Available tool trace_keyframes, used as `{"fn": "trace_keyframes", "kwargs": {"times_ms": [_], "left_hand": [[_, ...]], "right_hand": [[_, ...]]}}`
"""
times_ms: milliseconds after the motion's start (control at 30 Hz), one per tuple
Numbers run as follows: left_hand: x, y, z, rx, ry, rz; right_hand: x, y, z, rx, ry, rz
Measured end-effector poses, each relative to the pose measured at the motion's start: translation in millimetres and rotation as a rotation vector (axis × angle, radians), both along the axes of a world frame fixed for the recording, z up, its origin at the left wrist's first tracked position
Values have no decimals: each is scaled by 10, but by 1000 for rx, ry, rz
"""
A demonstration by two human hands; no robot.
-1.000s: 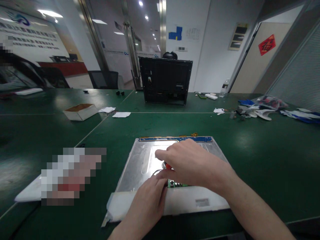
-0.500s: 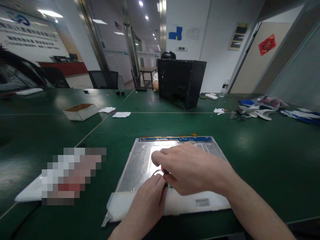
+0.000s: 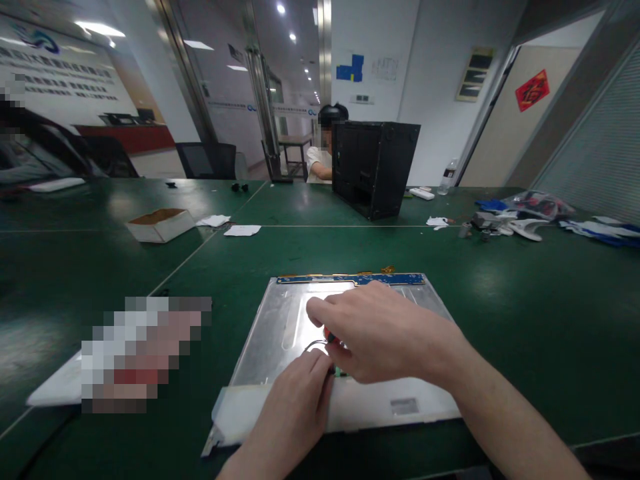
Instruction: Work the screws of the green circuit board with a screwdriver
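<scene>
A flat display panel [image 3: 260, 333] lies in front of me, its bare metal back facing up. Along its far edge runs a narrow blue circuit board [image 3: 325, 280], and a whitish strip [image 3: 370, 407] covers the near edge. My right hand [image 3: 385, 333] is closed over the middle of the panel around a red-and-black handled tool [image 3: 329, 335], whose kind and tip are hidden. Just below it, my left hand [image 3: 300, 393] has its fingers pressed together by a thin dark cable [image 3: 315, 343] and a bit of green board [image 3: 341, 372]. What those fingertips grip is hidden.
Across the green table [image 3: 525, 320] stands a black computer case [image 3: 380, 167], with a person [image 3: 320, 160] partly behind it. An open cardboard box [image 3: 160, 227] and paper [image 3: 243, 231] lie at left. Bags and loose parts [image 3: 500, 220] sit far right. A blurred-out item [image 3: 145, 353] lies near left.
The black computer case has turned and shifted right, uncovering more of the person behind it. My right hand has risen slightly with the tool; my left hand stays almost in place.
</scene>
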State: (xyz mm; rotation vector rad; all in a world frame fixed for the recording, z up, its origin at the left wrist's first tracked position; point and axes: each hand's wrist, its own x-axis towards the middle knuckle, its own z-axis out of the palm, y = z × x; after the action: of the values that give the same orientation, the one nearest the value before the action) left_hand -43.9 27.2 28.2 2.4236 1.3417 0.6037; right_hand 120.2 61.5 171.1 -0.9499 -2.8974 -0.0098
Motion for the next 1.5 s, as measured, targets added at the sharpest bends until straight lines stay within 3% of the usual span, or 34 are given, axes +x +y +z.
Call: {"fn": "trace_keyframes", "kwargs": {"times_ms": [100, 367, 700, 1000, 1267, 1500], "left_hand": [[9, 9, -20, -14, 9, 7], [8, -3, 14, -16, 12, 22], [4, 0, 4, 8, 4, 0], [-10, -4, -22, 15, 35, 33], [6, -10, 31, -4, 4, 12], [0, -4, -14, 32, 30, 19]], "right_hand": [[6, -2, -5, 1, 15, 33], [-49, 22, 33, -26, -46, -33], [3, -11, 13, -67, -29, 65], [-51, 6, 27, -5, -32, -93], [-31, -9, 36, -19, -45, -48], [-16, 1, 23, -11, -30, -32]]}}
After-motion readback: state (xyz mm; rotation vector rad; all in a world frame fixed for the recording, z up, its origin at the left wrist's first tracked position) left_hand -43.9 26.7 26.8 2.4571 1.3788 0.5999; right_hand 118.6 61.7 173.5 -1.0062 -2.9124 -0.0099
